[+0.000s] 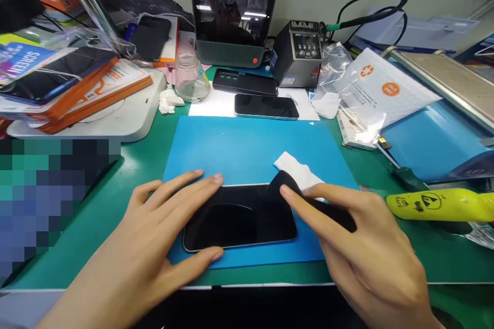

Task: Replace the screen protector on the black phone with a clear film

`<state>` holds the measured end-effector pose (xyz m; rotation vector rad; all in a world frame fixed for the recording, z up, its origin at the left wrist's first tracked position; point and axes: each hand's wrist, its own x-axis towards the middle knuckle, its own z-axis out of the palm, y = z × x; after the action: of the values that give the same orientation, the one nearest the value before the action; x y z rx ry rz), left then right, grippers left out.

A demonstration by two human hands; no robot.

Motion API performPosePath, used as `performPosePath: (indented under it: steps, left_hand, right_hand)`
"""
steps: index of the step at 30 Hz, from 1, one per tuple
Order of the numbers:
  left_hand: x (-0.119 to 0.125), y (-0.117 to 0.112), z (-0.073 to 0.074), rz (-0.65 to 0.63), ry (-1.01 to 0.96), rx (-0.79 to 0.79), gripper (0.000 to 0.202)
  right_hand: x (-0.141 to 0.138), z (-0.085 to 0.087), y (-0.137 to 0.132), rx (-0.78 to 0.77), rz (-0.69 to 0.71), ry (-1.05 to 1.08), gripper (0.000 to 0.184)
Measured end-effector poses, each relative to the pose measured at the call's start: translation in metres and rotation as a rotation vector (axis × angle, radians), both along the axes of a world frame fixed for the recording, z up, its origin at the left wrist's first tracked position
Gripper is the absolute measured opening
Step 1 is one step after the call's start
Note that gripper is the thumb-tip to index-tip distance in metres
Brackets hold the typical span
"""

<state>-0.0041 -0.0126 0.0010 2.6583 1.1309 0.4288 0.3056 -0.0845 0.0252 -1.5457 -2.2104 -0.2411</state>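
A black smartphone (239,218) lies screen up on a blue work mat (239,149). My left hand (154,241) steadies its left end, fingers spread along the top edge and thumb at the bottom edge. My right hand (366,247) presses a dark cloth (283,182) onto the phone's right end with its fingertips. A white wipe (299,169) lies on the mat just behind that cloth.
Another phone (266,106) and a dark case (245,82) lie behind the mat, near a glass jar (191,77), a small screen device (233,13) and a soldering station (299,54). A yellow ESD bottle (440,204) lies right. Boxes (77,87) are stacked left.
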Motion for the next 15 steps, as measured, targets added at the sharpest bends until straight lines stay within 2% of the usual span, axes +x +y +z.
performPosePath:
  steps: [3,6,9,12,13,15]
  left_hand:
    - [-0.004,0.002,-0.006,-0.004,0.052,-0.006,0.073]
    - [-0.007,0.003,-0.013,-0.038,0.063,0.058,0.078]
    - [-0.008,0.004,-0.018,-0.057,0.028,0.107,0.085]
    - [-0.006,0.004,-0.018,-0.038,0.012,0.075,0.088]
    - [-0.005,0.004,-0.018,-0.024,0.021,0.054,0.087]
    - [-0.001,0.001,-0.015,0.001,0.037,0.024,0.082]
  right_hand:
    - [-0.006,-0.003,0.005,-0.117,-0.135,0.251,0.043]
    - [-0.008,-0.006,0.010,-0.159,-0.232,0.404,0.026]
    - [-0.005,-0.004,0.011,-0.232,-0.244,0.516,0.026]
    - [0.000,0.006,0.015,-0.380,-0.247,0.665,0.017]
    - [0.002,0.011,0.018,-0.452,-0.233,0.712,0.018]
    - [0.006,0.021,0.026,-0.603,-0.197,0.788,0.037]
